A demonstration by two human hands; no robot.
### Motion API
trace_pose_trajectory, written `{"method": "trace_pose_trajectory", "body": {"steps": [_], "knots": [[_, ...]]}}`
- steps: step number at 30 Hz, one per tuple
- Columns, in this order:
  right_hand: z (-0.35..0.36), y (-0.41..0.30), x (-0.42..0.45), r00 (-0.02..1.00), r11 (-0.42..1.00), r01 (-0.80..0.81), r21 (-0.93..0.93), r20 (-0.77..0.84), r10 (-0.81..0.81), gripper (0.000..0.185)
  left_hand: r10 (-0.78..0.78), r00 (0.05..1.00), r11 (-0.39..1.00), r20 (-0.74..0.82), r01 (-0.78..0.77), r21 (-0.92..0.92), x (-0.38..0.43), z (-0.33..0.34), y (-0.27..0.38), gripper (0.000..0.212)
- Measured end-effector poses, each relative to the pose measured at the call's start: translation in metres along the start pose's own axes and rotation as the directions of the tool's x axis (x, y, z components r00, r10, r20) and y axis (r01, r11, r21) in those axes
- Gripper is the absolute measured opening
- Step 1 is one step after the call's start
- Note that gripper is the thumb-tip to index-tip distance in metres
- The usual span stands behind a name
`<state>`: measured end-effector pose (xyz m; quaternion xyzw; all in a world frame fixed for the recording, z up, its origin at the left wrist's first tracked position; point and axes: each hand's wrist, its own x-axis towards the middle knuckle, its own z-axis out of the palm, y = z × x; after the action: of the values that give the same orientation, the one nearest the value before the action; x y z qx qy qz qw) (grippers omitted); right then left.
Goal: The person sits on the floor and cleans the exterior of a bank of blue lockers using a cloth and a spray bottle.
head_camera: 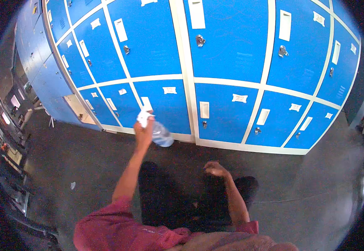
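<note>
My left hand [143,130] reaches forward to the front of a blue locker door [169,108] in the bottom row. It grips a clear plastic bottle [161,135], which tilts with its base down to the right. At the same fingers is a crumpled white piece [143,116], cloth or paper; I cannot tell which. This piece overlaps the lower end of the door's white recessed handle [145,102]. Lower and to the right, my right hand [216,169] hangs over the dark floor with its fingers curled. Blur hides whether anything is in it.
Blue lockers with white frames span the view, with metal hasps [200,40] and numbered paper labels [239,98]. An open compartment [80,109] shows at the left. A small pale scrap [73,185] lies on the dark floor [84,163]. Equipment lines the far left.
</note>
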<state>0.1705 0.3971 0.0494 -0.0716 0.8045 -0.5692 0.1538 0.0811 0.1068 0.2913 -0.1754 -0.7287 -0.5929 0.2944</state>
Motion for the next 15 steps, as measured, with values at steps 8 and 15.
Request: {"method": "trace_pose_trajectory", "body": {"steps": [8,15], "knots": [[0.016,-0.043,-0.030,0.994,0.824,0.109,0.556,-0.082,-0.075,0.060,-0.033,0.935,0.999,0.353,0.038,-0.006,-0.107,0.128,0.057,0.026],[0.010,-0.032,-0.036,0.963,0.839,0.105,0.533,0.155,-0.219,0.059,0.018,0.896,0.986,0.444,0.057,-0.155,-0.119,0.145,0.033,0.032]]}}
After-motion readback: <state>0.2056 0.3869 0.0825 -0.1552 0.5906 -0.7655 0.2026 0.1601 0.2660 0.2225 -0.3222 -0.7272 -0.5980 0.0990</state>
